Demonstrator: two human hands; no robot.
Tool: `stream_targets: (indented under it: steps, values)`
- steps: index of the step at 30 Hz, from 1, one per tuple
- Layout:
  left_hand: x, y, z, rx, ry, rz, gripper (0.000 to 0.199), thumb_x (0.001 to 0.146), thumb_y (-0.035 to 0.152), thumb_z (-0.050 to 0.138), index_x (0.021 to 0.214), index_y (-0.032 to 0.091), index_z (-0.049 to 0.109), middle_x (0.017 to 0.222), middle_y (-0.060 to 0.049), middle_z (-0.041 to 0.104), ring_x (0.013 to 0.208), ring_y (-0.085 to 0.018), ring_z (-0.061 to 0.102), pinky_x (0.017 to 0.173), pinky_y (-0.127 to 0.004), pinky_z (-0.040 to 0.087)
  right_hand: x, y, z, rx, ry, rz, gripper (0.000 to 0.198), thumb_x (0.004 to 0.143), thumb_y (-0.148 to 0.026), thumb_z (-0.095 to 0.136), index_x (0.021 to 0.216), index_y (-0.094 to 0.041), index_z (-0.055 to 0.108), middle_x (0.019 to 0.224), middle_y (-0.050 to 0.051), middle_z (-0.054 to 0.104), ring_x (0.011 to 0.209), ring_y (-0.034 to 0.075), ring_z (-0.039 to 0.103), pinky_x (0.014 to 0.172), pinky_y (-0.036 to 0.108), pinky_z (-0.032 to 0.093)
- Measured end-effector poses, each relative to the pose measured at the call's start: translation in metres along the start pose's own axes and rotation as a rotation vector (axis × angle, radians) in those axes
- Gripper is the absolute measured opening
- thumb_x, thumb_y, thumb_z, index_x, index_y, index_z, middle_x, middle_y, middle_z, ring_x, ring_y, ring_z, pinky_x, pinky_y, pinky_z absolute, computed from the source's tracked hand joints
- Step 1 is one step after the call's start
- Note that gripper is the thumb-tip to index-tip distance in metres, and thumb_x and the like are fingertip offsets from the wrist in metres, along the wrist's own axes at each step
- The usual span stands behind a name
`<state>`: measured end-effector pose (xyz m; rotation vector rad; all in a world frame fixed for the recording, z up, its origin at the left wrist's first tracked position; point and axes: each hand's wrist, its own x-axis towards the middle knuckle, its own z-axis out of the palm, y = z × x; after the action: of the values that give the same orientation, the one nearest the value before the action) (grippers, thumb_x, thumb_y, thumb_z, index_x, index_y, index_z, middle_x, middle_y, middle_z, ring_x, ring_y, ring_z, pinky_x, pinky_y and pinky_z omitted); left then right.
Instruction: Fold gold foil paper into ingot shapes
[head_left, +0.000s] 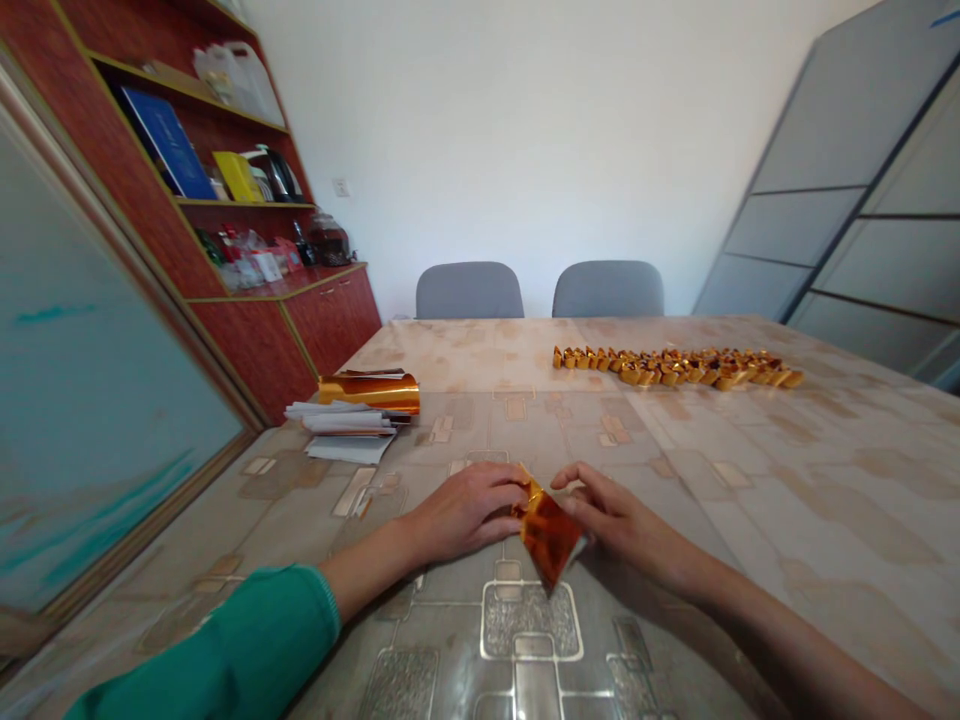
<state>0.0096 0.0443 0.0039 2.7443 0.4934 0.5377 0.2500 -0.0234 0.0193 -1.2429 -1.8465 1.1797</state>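
Observation:
A small sheet of shiny gold-orange foil paper lies partly folded on the patterned table right in front of me. My left hand pinches its upper left corner. My right hand presses on its right edge with the fingers curled over the fold. Both hands rest on the tabletop, and a green sleeve covers my left forearm.
A long row of several folded gold paper pieces lies at the far middle of the table. A stack of gold foil sheets on white paper sits at the left. Two grey chairs stand behind the table, and a red wooden cabinet stands at left.

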Motion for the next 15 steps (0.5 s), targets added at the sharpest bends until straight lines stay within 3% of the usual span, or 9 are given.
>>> stream_targets:
  steps: [3,5,10,15]
  values:
    - [0.001,-0.006,-0.003,-0.029,-0.02,0.019,0.016,0.097,0.028,0.058,0.106,0.018,0.067,0.126,-0.01,0.065,0.117,-0.024,0.061,0.101,-0.036,0.046,-0.004,0.0,-0.006,-0.081,-0.064,-0.181,0.021,0.097,-0.022,0.043,0.105,-0.022,0.062,0.097,0.004,0.068,0.09,0.02,0.061,0.081,0.033,0.046]
    - [0.003,-0.009,-0.005,-0.059,-0.039,0.053,0.017,0.098,0.027,0.057,0.109,0.019,0.068,0.127,-0.01,0.066,0.121,-0.024,0.059,0.105,-0.038,0.045,-0.004,0.003,-0.008,-0.222,-0.102,-0.276,0.022,0.095,-0.016,0.047,0.107,-0.024,0.064,0.103,0.004,0.068,0.097,0.021,0.06,0.088,0.035,0.045]
    - [0.013,-0.011,-0.012,-0.105,-0.112,0.158,0.02,0.098,0.021,0.054,0.113,0.02,0.066,0.131,-0.01,0.066,0.131,-0.025,0.054,0.111,-0.041,0.041,-0.002,0.009,-0.006,-0.501,-0.105,-0.391,0.012,0.093,-0.016,0.058,0.094,-0.023,0.068,0.097,0.005,0.062,0.093,0.021,0.056,0.081,0.033,0.045]
    - [0.028,-0.008,-0.008,-0.098,-0.16,0.221,0.017,0.094,0.01,0.052,0.095,0.019,0.066,0.112,-0.006,0.073,0.121,-0.021,0.061,0.115,-0.038,0.038,-0.001,0.006,0.007,-0.522,-0.212,-0.551,0.011,0.097,-0.025,0.06,0.091,-0.023,0.068,0.1,0.002,0.066,0.1,0.02,0.057,0.091,0.035,0.04]
